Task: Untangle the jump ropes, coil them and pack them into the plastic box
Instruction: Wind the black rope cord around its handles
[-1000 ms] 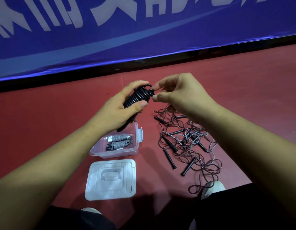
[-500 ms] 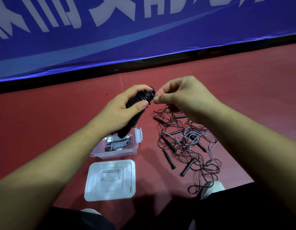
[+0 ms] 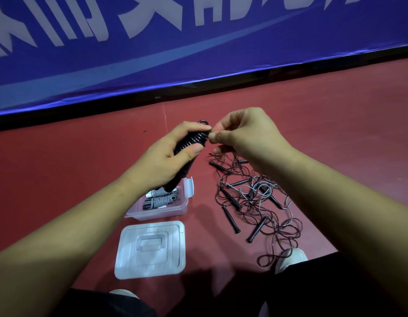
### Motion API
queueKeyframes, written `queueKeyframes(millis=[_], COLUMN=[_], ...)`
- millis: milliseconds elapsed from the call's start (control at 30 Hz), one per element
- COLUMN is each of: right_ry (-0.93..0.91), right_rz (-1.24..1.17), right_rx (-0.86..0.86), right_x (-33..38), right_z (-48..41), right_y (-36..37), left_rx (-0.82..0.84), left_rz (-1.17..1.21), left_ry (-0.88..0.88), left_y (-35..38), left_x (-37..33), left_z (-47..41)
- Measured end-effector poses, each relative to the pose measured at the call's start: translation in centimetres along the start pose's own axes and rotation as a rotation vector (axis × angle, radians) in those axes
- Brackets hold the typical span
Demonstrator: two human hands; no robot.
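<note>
Two hands are meeting above the floor: the left hand is wrapping its fingers and thumb round a tightly wound black jump rope, while the right hand is pinching thumb against forefinger at the bundle's 2 o'clock end. Over the last second the right hand has been closing in on that end, and the small loop it was working is now poking up above the left forefinger. The tail is probably being tucked in to lock the coil, leaving this rope nearly ready for packing. Waiting at 6 o'clock of the left hand is the clear plastic box, already holding two coiled grey ropes, its lid lying at the box's 6 o'clock. Sprawling at 5 o'clock of the right hand is a tangle of jump ropes with black handles, on a red sports floor running up to a blue banner with white lettering.
</note>
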State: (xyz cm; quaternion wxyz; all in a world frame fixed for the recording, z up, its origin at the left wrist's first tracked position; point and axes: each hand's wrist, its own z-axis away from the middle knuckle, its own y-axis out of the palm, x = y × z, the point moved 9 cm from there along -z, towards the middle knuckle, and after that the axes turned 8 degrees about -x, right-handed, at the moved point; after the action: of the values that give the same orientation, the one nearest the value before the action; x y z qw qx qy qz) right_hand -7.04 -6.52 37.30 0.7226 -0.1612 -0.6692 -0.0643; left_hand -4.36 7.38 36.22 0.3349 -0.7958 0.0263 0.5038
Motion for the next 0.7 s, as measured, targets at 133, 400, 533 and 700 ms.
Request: queueKeyframes(millis=[133, 400, 533, 700], right_ry=[-0.153, -0.2, -0.062, -0.061], right_rz=[0.012, 0.069, -0.031, 0.102], right_rx=[0.065, -0.029, 0.076, 0.013], right_x=[1.5, 0.7, -0.4, -0.9], right_z=[-0.3, -0.5, -0.4, -0.6], right_y=[0.5, 0.3, 1.5, 1.3], left_rx=[-0.061, -0.105, -0.098, -0.063], left_rz=[0.238, 0.172, -0.044, -0.306], left_ry=[-0.159, -0.182, -0.12, -0.044], left_y=[-1.1, -1.5, -2.8, -2.7], left_x=[0.8, 1.3, 0.9, 0.5], left_z=[-0.2, 0.3, 0.1, 0.5])
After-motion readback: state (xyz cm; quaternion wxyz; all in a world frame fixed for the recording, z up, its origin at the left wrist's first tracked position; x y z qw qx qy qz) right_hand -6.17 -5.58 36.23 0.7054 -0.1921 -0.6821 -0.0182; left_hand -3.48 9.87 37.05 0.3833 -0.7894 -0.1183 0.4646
